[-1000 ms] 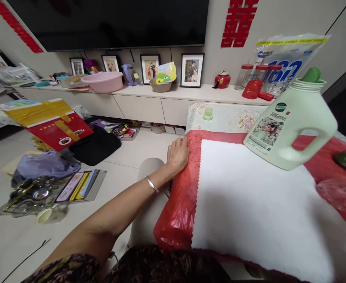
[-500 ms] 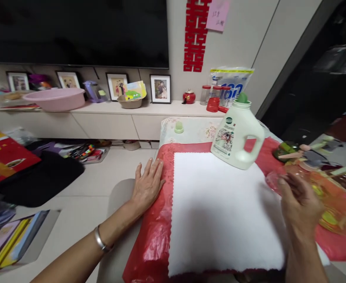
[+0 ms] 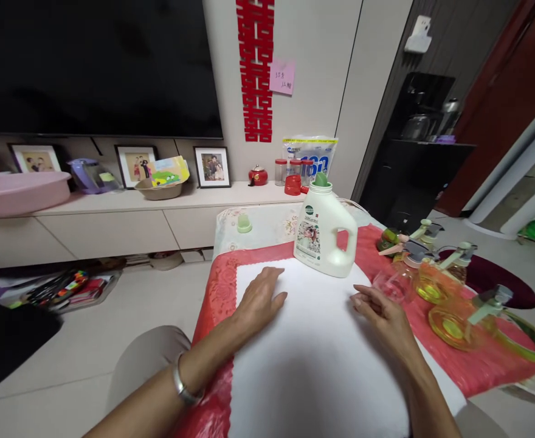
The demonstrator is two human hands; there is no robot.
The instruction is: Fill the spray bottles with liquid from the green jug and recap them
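A white cloth with a scalloped edge (image 3: pixel 308 365) lies over a red plastic cover (image 3: pixel 222 286) on the table. My left hand (image 3: pixel 259 298) is over the cloth's upper left part, thumb apart from the fingers, holding nothing. Above the right part of the cloth is my right hand (image 3: pixel 381 313), fingers loosely bent and apart, with nothing in it. Between and beyond the hands stands a pale green detergent jug (image 3: pixel 324 234) with a green top. A light green cap (image 3: pixel 244 224) sits on the floral tablecloth (image 3: pixel 272 222), behind the red cover.
Pump bottles with yellow liquid (image 3: pixel 452 322), a clear pinkish bottle (image 3: pixel 395 280) and a yellow tape roll (image 3: pixel 527 340) are at the right. Behind, a low cabinet (image 3: pixel 135 228) holds framed photos (image 3: pixel 211 166), a pink basin (image 3: pixel 21 193) and red-lidded jars (image 3: pixel 281 172).
The view has turned right. My left hand has moved from the red cover's left edge onto the cloth area. My right hand has come away from the pinkish clear bottle, inward over the cloth.
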